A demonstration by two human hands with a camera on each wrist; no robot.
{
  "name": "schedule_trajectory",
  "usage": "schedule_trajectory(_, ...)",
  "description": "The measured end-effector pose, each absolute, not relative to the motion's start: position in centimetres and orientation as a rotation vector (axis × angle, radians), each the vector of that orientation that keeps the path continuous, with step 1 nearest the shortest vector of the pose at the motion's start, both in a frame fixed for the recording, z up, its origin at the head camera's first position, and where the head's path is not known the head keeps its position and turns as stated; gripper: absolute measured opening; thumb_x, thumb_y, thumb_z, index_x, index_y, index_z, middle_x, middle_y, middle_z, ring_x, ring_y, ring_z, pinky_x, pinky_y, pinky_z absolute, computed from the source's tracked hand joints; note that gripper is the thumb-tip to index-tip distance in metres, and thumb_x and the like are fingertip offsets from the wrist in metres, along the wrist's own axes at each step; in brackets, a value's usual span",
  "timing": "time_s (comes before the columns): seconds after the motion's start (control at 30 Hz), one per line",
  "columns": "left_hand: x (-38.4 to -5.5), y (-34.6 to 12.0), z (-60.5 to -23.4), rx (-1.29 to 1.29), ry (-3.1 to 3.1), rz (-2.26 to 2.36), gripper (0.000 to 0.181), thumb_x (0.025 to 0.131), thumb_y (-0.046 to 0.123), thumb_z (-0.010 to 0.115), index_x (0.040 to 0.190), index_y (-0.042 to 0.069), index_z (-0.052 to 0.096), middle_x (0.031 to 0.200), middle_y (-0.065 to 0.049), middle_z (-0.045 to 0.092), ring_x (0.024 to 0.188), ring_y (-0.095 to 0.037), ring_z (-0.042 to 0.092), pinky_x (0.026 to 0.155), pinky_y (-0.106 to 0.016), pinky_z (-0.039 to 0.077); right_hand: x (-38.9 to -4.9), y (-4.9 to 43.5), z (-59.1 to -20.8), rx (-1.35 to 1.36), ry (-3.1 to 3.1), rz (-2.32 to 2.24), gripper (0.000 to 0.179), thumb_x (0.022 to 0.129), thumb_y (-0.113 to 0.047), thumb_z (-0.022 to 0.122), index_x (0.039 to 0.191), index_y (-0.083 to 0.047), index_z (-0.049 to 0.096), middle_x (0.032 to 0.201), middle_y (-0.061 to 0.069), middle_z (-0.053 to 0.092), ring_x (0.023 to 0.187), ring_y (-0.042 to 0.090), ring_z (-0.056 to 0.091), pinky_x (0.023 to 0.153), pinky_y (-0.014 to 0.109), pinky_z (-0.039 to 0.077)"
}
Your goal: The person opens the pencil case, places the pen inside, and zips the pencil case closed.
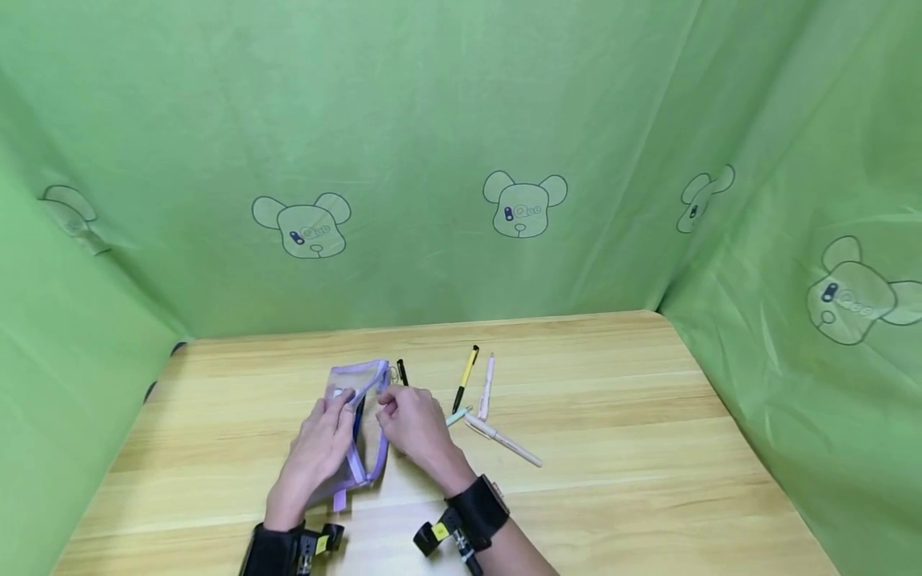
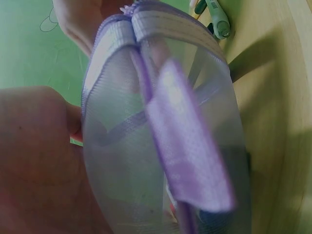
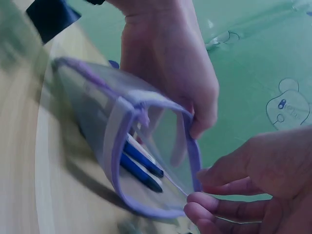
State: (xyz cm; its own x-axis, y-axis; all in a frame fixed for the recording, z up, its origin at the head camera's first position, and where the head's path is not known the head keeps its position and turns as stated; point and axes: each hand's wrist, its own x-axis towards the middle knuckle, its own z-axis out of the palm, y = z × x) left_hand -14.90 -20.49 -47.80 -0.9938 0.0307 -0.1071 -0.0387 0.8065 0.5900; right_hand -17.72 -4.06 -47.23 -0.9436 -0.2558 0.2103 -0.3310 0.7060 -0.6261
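A mesh pencil case point(image 1: 379, 460) with purple edging lies on its side on the table, its zipped mouth spread toward the right. My left hand point(image 1: 322, 440) grips its upper rim from the left. At the mouth's far edge, my right hand point(image 1: 418, 424) pinches the rim between thumb and fingertips point(image 3: 197, 207). Two blue pens point(image 3: 141, 175) show inside, beside a thin pale stick-like line that runs toward the right fingertips; whether that is a pen I cannot tell. A purple fabric tab point(image 2: 187, 146) hangs at the case's near end.
Right of the case lie a yellow-and-black pen point(image 1: 467, 376), a white pen point(image 1: 487, 388), a beige capped pen point(image 1: 507, 442) and a mint pen point(image 1: 458, 416). A black pen point(image 1: 402, 371) pokes out behind the right hand. Green curtains point(image 1: 432, 280) border the wooden table.
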Motion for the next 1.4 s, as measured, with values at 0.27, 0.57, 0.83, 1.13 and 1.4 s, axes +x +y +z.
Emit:
schedule_trajectory(0.27,-14.9,-20.6,-48.0,-0.014,2.870,0.948,0.059,0.108,0.039,0.016,0.156,0.008,0.027,0.154,-0.040,0.010,0.133,-0.062,0.019,0.099,-0.081,0.018,-17.0,-0.8,-46.7,0.554,-2.812,0.886,0.020,0.082,-0.016,0.075,0.101,-0.010,0.074,0.081,-0.005,0.066,0.067,0.007,0.057,0.059,0.022,0.053)
schedule_trajectory(0.57,-15.1,-20.5,-47.9,-0.005,2.876,0.936,0.060,0.107,0.041,0.014,0.157,0.008,0.026,0.155,-0.038,0.010,0.134,-0.062,0.017,0.101,-0.080,0.016,-16.8,2.8,-47.2,0.519,-2.804,0.812,0.020,0.082,-0.017,0.074,0.100,-0.010,0.075,0.083,-0.001,0.065,0.070,0.012,0.059,0.059,0.027,0.053)
schedule_trajectory(0.83,-14.9,-20.6,-48.0,-0.022,2.876,0.938,0.059,0.107,0.039,0.014,0.157,0.008,0.026,0.156,-0.036,0.010,0.134,-0.061,0.017,0.101,-0.080,0.016,-16.8,5.5,-48.1,0.490,-2.760,0.826,0.017,0.080,-0.013,0.076,0.096,-0.008,0.075,0.080,-0.001,0.064,0.065,0.011,0.055,0.055,0.028,0.051)
schedule_trajectory(1.13,-15.0,-20.6,-48.0,-0.008,2.890,0.939,0.059,0.108,0.039,0.015,0.156,0.007,0.027,0.155,-0.038,0.012,0.133,-0.062,0.019,0.099,-0.081,0.018,-16.8,7.8,-48.3,0.422,-2.741,0.805,0.019,0.078,-0.013,0.078,0.096,-0.007,0.074,0.077,0.000,0.063,0.062,0.010,0.053,0.051,0.027,0.048)
schedule_trajectory(1.4,-15.1,-20.6,-48.1,-0.015,2.876,0.940,0.059,0.108,0.039,0.016,0.156,0.007,0.027,0.154,-0.040,0.013,0.133,-0.063,0.018,0.100,-0.081,0.017,-16.2,9.8,-48.5,0.372,-2.852,0.768,0.027,0.076,-0.019,0.081,0.097,-0.005,0.073,0.073,0.005,0.061,0.056,0.012,0.045,0.045,0.026,0.040)
